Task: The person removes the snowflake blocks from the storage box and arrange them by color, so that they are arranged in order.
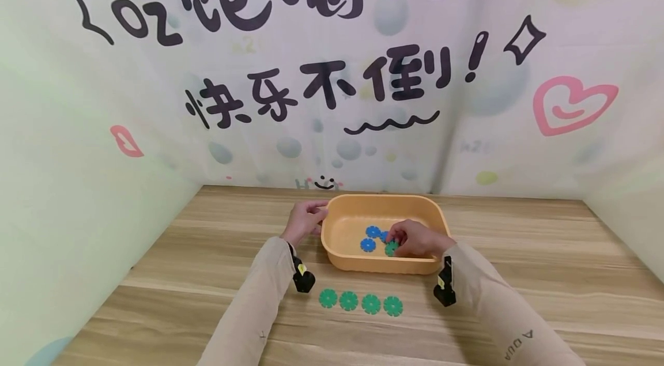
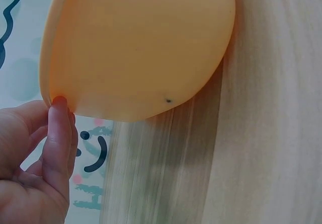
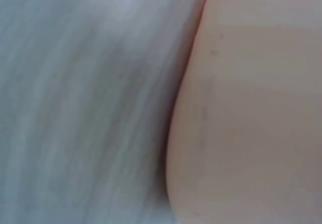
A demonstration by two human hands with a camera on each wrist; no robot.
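1. Green snowflake disc sits inside the orange plastic tub, near its front wall; right hand pinches it with curled fingers.
2. Disc looks light, stiff and thin, probably best taken by its notched edge.
3. Left hand holds the tub's left rim, fingers curled.
4. Two blue discs lie in the tub; four green discs are lined up toward the table's front edge.
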